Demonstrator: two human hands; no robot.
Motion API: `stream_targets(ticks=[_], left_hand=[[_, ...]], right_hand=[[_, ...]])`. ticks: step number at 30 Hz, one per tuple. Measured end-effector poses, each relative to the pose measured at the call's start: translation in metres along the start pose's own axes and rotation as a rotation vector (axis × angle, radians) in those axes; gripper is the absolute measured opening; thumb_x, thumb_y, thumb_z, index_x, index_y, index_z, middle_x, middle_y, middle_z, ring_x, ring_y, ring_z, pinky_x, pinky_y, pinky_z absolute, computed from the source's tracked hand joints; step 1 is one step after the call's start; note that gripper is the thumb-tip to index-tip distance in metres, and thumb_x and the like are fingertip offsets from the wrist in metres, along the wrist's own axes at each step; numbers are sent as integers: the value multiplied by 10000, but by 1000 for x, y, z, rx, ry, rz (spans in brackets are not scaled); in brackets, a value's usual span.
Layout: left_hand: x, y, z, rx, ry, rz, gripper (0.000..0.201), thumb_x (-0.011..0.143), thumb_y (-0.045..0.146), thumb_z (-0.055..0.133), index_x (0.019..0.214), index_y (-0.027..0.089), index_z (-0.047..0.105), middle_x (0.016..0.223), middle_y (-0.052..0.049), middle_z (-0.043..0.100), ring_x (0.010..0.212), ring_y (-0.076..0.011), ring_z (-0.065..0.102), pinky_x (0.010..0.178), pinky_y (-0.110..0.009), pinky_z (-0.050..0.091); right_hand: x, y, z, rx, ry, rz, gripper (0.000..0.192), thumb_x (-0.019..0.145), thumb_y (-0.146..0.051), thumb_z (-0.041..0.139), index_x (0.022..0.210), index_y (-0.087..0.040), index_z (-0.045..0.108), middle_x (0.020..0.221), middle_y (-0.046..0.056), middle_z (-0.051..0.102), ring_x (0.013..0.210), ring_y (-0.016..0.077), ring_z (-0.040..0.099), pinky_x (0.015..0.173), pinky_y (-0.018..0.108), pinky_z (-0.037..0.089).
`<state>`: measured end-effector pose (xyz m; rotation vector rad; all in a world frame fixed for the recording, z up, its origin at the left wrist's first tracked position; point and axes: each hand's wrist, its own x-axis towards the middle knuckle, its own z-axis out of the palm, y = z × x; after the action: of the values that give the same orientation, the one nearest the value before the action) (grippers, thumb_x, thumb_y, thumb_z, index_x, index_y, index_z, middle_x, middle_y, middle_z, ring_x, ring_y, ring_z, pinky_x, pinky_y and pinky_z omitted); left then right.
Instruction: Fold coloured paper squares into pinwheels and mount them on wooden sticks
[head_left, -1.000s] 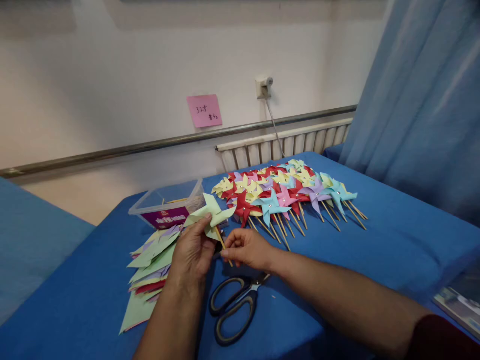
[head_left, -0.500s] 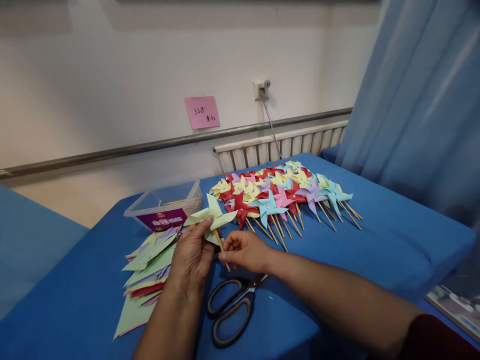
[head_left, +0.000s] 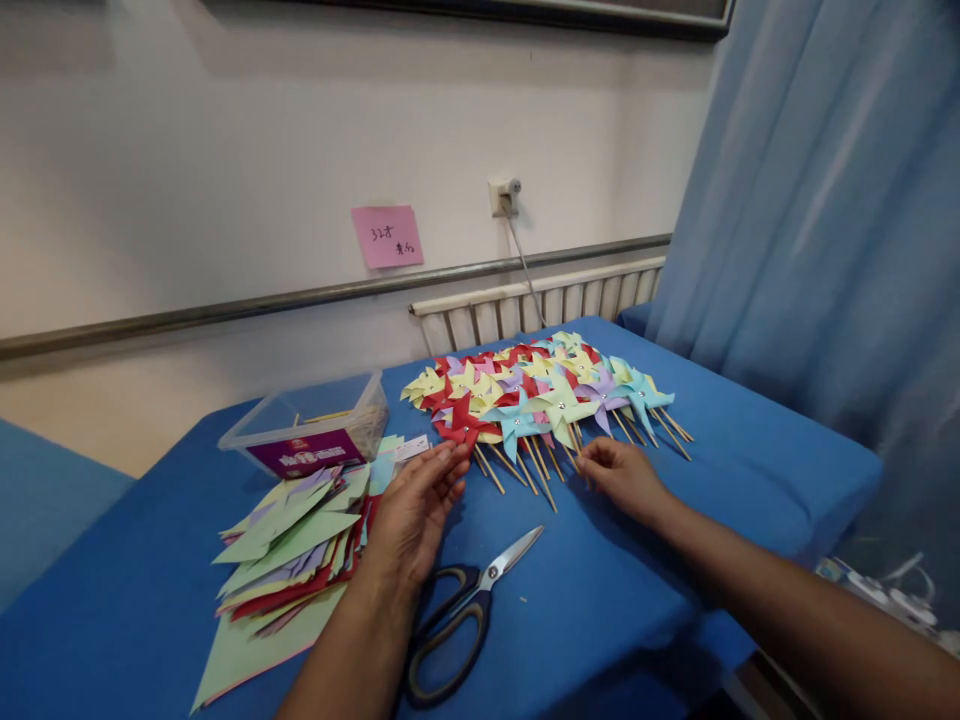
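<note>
A pale green paper pinwheel [head_left: 562, 405] lies over the front of the pile of pinwheels, its stick toward me. My right hand [head_left: 621, 478] pinches the lower end of that stick. Beside the stack of cut paper, my left hand [head_left: 421, 505] hovers with fingers slightly curled and apart, holding nothing. Just ahead of it are a red pinwheel [head_left: 466, 424] and a light blue pinwheel [head_left: 517, 421]. Scissors [head_left: 469, 610] with dark handles lie between my forearms, their blades pointing away to the right.
A clear plastic box [head_left: 307, 425] with a purple label holds thin sticks at the left. Layered coloured paper [head_left: 292, 550] is stacked in front of it. A blue cloth [head_left: 735, 500] covers the table. Behind stand a radiator [head_left: 525, 300] and a metal rail; a blue curtain [head_left: 795, 250] hangs right.
The pale green pinwheel has gone from my left hand to the pile, carried right by my right hand. My left hand has let go of it. The camera view has shifted slightly.
</note>
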<state>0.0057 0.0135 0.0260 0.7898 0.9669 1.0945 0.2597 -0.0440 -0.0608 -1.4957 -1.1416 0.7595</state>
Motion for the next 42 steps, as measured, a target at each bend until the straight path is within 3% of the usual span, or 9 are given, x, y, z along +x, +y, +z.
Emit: stream_targets(ticks=[5,14,34,39,42], left_hand=[[1,-2,0,21,3,-22,147,802,100,696,944,120,729,947,-95,751,716,-118,684,600,-181,549],[2,-5,-2,73,-14,-67,133,800,60,688,918,117,712,902,-91,750,672,-111,674,594,-180,552],[-2,-5,1,110,-71,-97,129,779,80,722,903,113,724,907,-98,755,628,-100,668,592,-189,539],[-1,-5,-2,97,-78,-72,155,765,91,731,919,112,720,910,-100,753,653,-108,669,596,-190,530],[1,-7,-4,82,-58,-14,186,732,112,757,913,122,714,901,-98,751,674,-113,670,607,-191,522]], right_hand=[[14,25,-31,-246,74,-8,222,784,-408,564,722,-203,621,619,10,632,532,148,540,535,266,383],[17,26,-26,-471,143,-12,246,824,-398,515,734,-208,643,687,31,689,648,185,616,608,287,382],[16,17,-17,-412,171,-20,252,823,-445,535,779,-212,622,657,23,666,605,198,604,609,308,400],[0,7,-20,-419,294,-148,252,873,-433,508,786,-209,584,740,48,666,642,191,586,626,312,395],[-15,-9,-2,-347,209,-253,216,897,-386,494,794,-216,577,735,36,631,649,180,564,637,305,401]])
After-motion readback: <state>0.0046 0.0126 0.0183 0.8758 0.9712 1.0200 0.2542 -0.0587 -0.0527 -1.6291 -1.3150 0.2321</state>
